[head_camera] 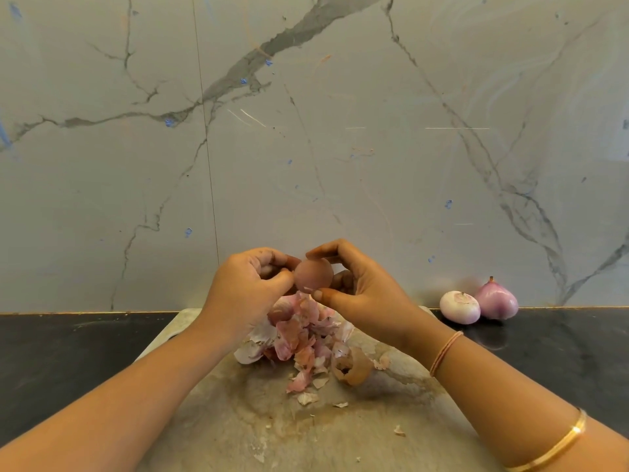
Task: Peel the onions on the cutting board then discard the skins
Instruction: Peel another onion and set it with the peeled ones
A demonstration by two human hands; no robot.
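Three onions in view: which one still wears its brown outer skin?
The onion gripped by the left hand and right hand: dull brown. The round onion and pointed onion on the counter are glossy purple.

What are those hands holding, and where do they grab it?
An onion. The left hand pinches its left side; the right hand grips its right side, from above and below.

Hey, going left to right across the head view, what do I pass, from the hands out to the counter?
left hand → held onion → right hand → pale onion → purple onion
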